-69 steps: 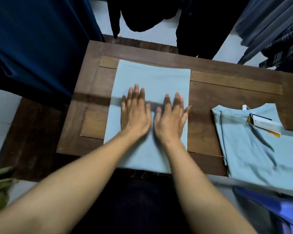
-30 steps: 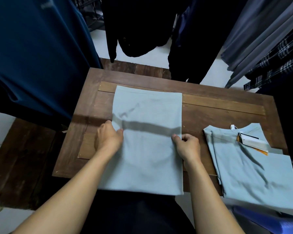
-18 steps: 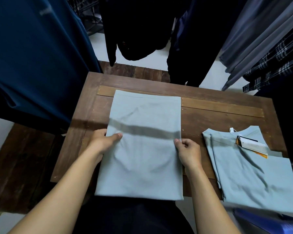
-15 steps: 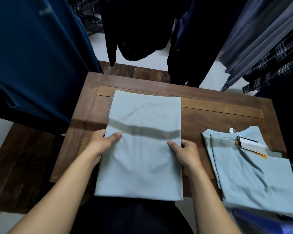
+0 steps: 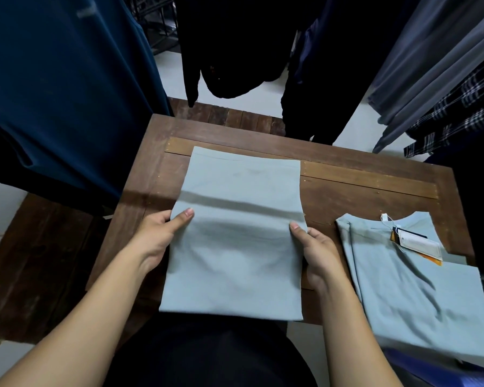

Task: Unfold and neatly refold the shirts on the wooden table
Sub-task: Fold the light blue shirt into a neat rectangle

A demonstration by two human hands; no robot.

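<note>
A pale blue shirt (image 5: 235, 247), folded into a long rectangle, lies down the middle of the wooden table (image 5: 361, 191), its near end hanging over the front edge. My left hand (image 5: 162, 236) pinches its left edge at mid-length, thumb on top and fingers underneath. My right hand (image 5: 316, 247) pinches the right edge the same way. The cloth bulges up slightly between the two hands. A second pale blue shirt (image 5: 419, 289) with a paper tag (image 5: 418, 243) at its collar lies folded at the table's right end.
Dark garments (image 5: 235, 51) hang just beyond the table's far edge. A dark blue cloth (image 5: 62, 93) hangs at the left, and grey and plaid clothes (image 5: 444, 79) hang at the right. Something blue (image 5: 442, 372) sits low at the near right.
Both hands went from pressing flat on the shirt's middle to pinching its side edges. In the last half second the cloth between them has lifted a little.
</note>
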